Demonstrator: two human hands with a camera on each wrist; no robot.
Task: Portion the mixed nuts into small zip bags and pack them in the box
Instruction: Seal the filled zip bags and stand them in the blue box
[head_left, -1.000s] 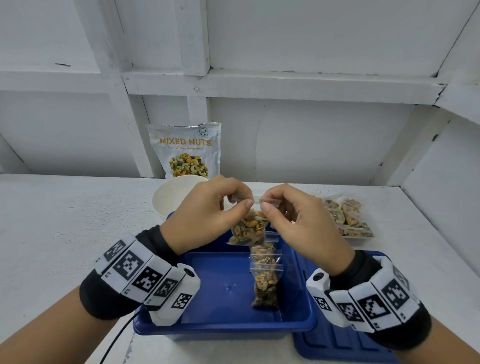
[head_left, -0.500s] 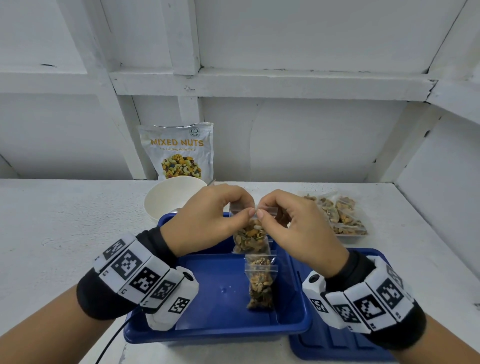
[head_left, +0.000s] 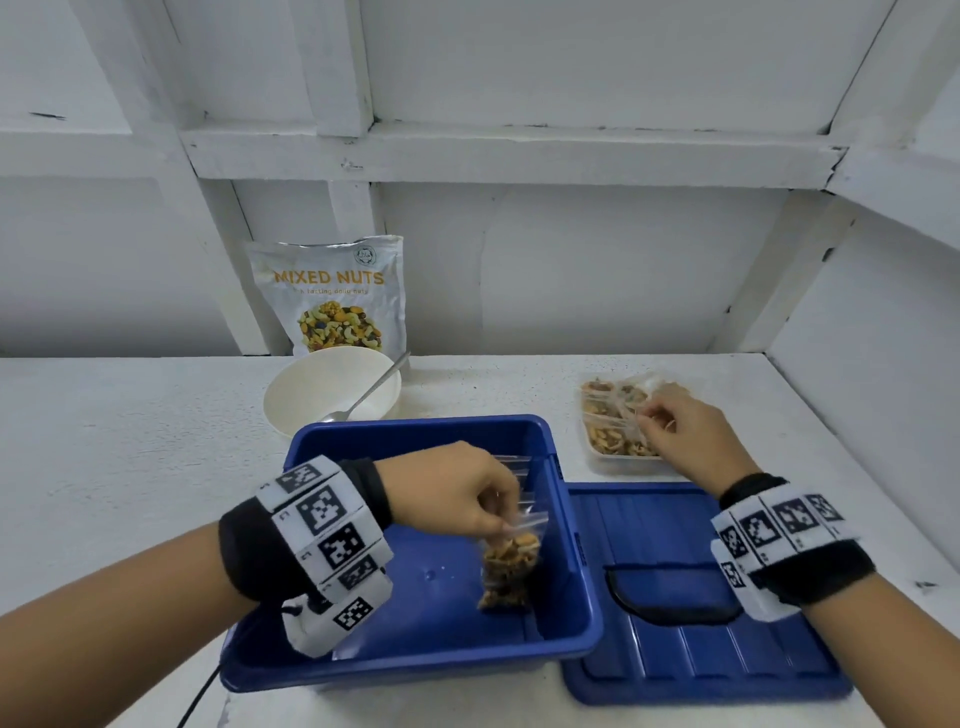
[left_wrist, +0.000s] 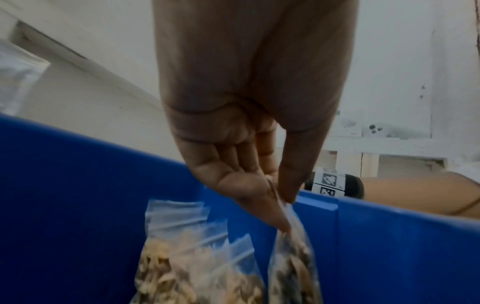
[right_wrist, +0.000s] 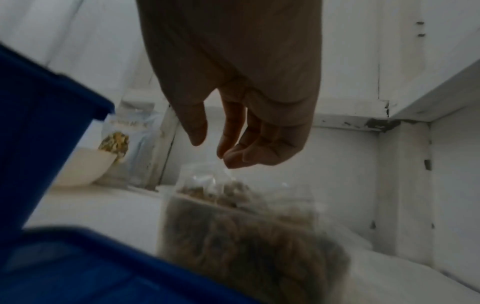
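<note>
Head view: we are seeing the left hand (head_left: 457, 493) pinching the top of a filled zip bag (head_left: 506, 569) and holding it inside the blue box (head_left: 415, 434), against the right wall, with other filled bags standing behind it. The right hand (head_left: 685, 434) is reaching over the clear tray (head_left: 613, 460) of more filled bags to the right of the box; its fingers are lying among the bags, and we cannot tell whether they are gripping one. The blue lid (head_left: 696, 649) is lying beside the box, and the mixed nuts pouch (head_left: 330, 293), white bowl (head_left: 322, 389) and spoon (head_left: 363, 392) are sitting behind it.

Left wrist view: we are watching thumb and fingers (left_wrist: 257, 195) pinching the zip bag's (left_wrist: 293, 265) top, another bag (left_wrist: 192, 259) standing just beside it.

Right wrist view: we are seeing the right hand (right_wrist: 246, 127) hanging with fingers loosely curled above the blurred tray (right_wrist: 249, 230), not visibly holding anything.
</note>
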